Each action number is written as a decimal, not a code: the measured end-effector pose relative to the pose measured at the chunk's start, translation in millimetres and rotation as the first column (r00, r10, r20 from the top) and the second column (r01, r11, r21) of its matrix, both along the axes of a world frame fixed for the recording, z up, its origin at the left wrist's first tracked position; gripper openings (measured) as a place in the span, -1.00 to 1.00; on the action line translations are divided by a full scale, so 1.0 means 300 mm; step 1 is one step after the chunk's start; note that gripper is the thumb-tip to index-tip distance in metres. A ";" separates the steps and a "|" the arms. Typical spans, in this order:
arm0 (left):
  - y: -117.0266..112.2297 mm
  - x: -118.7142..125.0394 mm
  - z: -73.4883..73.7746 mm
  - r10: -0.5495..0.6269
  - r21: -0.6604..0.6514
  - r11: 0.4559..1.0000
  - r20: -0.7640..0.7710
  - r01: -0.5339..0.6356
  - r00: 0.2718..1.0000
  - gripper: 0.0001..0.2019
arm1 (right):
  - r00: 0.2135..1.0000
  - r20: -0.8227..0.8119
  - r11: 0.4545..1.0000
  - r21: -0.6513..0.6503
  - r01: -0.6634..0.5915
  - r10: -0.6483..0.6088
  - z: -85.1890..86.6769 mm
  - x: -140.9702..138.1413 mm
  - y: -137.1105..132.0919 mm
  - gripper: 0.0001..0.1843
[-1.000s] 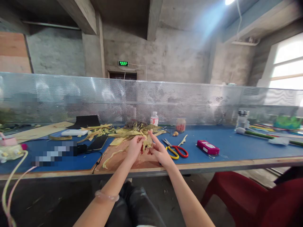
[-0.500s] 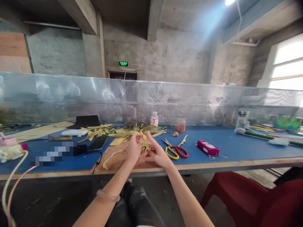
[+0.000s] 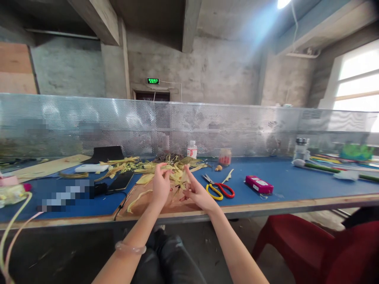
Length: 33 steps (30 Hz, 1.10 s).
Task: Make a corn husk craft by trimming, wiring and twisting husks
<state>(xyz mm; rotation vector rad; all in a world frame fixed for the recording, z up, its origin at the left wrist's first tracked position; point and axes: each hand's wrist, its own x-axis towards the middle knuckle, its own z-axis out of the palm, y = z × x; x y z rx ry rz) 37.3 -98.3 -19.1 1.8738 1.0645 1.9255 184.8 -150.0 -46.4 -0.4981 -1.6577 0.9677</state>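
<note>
Over a brown board (image 3: 139, 207) at the table's front, my left hand (image 3: 161, 183) is raised with its fingers bent inward in a pinch. Anything between those fingertips is too small to make out. Facing it, my right hand (image 3: 197, 191) has its thumb and fingers closed around a pale yellow strip of dried husk (image 3: 186, 177), partly hidden by the fingers. Behind both hands lies a loose heap of dried husks (image 3: 145, 178). Scissors (image 3: 217, 187) with one yellow and one red handle lie just right of my right hand.
A white bottle (image 3: 192, 150) and a jar with red contents (image 3: 225, 157) stand toward the back. Farther right are a magenta box (image 3: 258, 184) and a clear flask (image 3: 301, 152). A black phone-like slab (image 3: 121, 181) lies left. A red chair (image 3: 293, 240) stands at the right.
My left hand has moved left, away from my right hand, widening the gap between them. My right hand stays nearly in place. The camera view has shifted slightly.
</note>
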 end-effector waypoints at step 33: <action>-0.004 -0.030 0.000 -0.387 -0.374 0.751 0.419 0.544 0.822 -0.50 | 0.895 0.169 0.891 0.277 0.359 -0.414 0.067 -0.047 0.035 -0.42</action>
